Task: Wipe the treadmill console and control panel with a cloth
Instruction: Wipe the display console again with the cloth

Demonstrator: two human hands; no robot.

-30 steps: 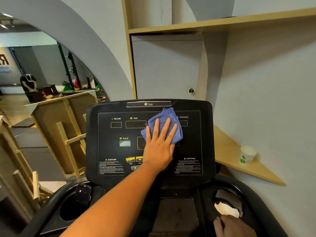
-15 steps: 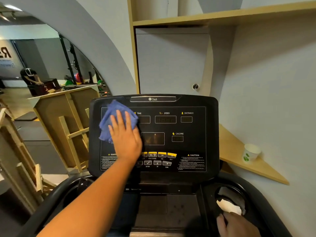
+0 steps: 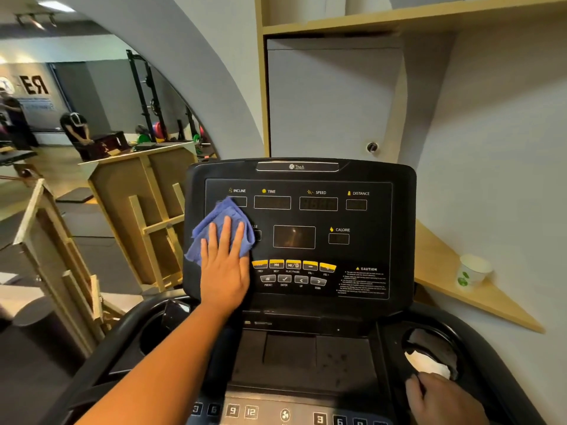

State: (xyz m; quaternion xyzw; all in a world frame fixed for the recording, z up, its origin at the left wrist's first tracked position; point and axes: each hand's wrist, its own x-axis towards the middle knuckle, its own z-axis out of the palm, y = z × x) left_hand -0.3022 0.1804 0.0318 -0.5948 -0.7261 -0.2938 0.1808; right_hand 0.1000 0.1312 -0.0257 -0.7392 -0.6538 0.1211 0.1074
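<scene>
Blue cloth (image 3: pixel 219 230) pinned flat under L hand (image 3: pixel 225 268), fingers spread, at console (image 3: pixel 300 228) left edge; unwiped btns (image 3: pixel 294 273) and displays lie to its right; R hand (image 3: pixel 441 400), grip indeterminate, rests by cup holder (image 3: pixel 429 351).

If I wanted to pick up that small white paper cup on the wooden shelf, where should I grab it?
Grip the white paper cup around its side wall, coming from the left; it stands upright, close to the wall on its right.
</scene>
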